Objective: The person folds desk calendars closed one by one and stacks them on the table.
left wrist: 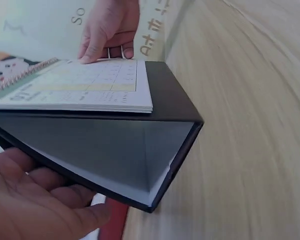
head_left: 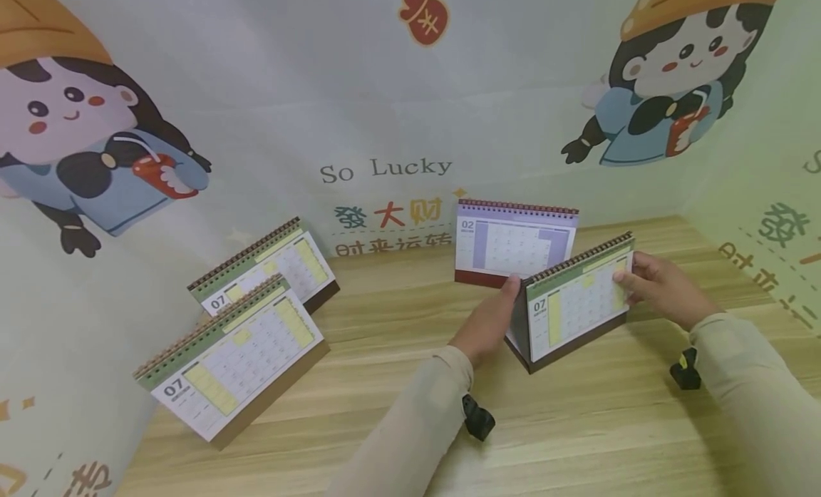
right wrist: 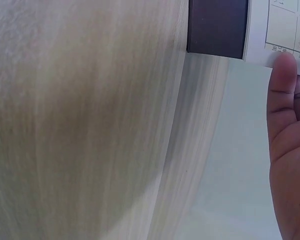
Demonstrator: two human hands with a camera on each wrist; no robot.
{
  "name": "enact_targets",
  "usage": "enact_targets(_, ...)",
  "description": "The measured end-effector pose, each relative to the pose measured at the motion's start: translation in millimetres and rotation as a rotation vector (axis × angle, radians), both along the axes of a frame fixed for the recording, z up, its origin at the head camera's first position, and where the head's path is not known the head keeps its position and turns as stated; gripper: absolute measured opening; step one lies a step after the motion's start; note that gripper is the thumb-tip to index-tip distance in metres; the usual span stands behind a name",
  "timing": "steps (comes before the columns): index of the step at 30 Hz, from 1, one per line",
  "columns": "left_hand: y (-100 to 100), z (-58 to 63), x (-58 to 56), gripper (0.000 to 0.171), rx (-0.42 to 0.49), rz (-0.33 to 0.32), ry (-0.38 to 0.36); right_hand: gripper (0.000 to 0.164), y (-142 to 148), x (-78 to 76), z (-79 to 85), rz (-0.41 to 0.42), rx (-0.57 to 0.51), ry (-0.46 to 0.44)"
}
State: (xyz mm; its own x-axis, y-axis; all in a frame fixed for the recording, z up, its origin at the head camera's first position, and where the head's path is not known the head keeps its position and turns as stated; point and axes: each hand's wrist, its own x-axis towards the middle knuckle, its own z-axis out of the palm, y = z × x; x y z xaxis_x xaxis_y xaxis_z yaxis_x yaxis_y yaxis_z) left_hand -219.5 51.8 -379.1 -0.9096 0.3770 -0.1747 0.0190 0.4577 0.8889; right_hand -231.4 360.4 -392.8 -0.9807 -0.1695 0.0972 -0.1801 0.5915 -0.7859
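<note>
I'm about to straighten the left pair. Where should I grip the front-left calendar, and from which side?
Probably the right end of the front-left calendar, from the right: thumb on its sloping front, fingers behind, as the right hand pinches the held calendar. That end faces the wooden tabletop, whereas the left end is nearer the printed backdrop and the rear-left calendar stands close behind.

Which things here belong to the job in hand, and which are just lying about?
In the job:
the right-hand green-topped calendar;
the right hand, pinching one end;
the left hand, at the other end.

Seemingly just about, in neither hand:
the purple calendar behind it;
the front left calendar;
the rear left calendar;
the printed backdrop.
</note>
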Motion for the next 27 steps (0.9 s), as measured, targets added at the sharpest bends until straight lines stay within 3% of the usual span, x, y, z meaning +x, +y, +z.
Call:
enact_targets(6, 0, -3.8, -9.2, 0.090, 0.225, -0.022, -0.152, 0.040, 0, 0.9, -0.1, 0.005, 0.000, 0.019)
enact_targets(11, 3, -6.0, -14.4, 0.095, 0.312, -0.076, -0.215, 0.041, -1, 1.4, 1.4, 0.003, 0.009, 0.014)
enact_targets(18, 7, -5.7, -13.7, 0.095, 0.313, -0.037, -0.213, 0.041, 0, 0.3, -0.1, -0.003, 0.016, 0.015)
enact_targets(27, 13, 0.5, -15.9, 0.099, 0.222, -0.011, -0.197, 0.041, 0, -0.1, -0.4, -0.020, 0.043, 0.002)
